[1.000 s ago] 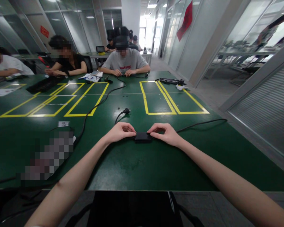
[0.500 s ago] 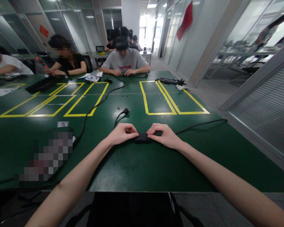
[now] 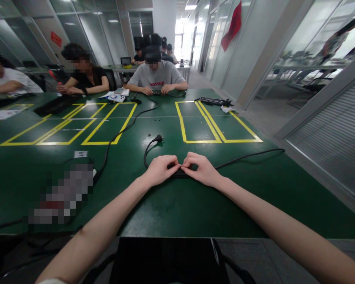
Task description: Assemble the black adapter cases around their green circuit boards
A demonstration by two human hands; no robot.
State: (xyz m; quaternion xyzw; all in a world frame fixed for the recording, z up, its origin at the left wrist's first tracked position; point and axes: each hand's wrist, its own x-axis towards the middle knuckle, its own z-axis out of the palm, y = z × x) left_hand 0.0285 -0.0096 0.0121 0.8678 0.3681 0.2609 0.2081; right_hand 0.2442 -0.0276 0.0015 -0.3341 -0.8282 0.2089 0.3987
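Note:
A flat black block, seemingly a power adapter (image 3: pixel 182 173), lies on the green table (image 3: pixel 213 213) in front of me, mostly covered by my fingers. From behind my left hand (image 3: pixel 162 169) a black cord with a plug (image 3: pixel 159 138) curls away; another black cord (image 3: pixel 248 156) runs off to the right from behind my right hand (image 3: pixel 199 169). Both hands are closed in a pinch over the block, thumb against fingertips, and the two pinches almost meet. Whatever sits between the fingertips is too small or hidden to name.
Yellow tape outlines (image 3: pixel 202 141) mark the table beyond my hands. At left are a blurred-out object (image 3: pixel 66 193), a small label (image 3: pixel 81 154) and a long black cable (image 3: pixel 106 152). A black folded stand-like item (image 3: pixel 215 101) lies at the far right. Several people sit across the table.
My left hand has moved right and my right hand slightly left, so their fingertips now nearly touch. More of the black block is covered than before.

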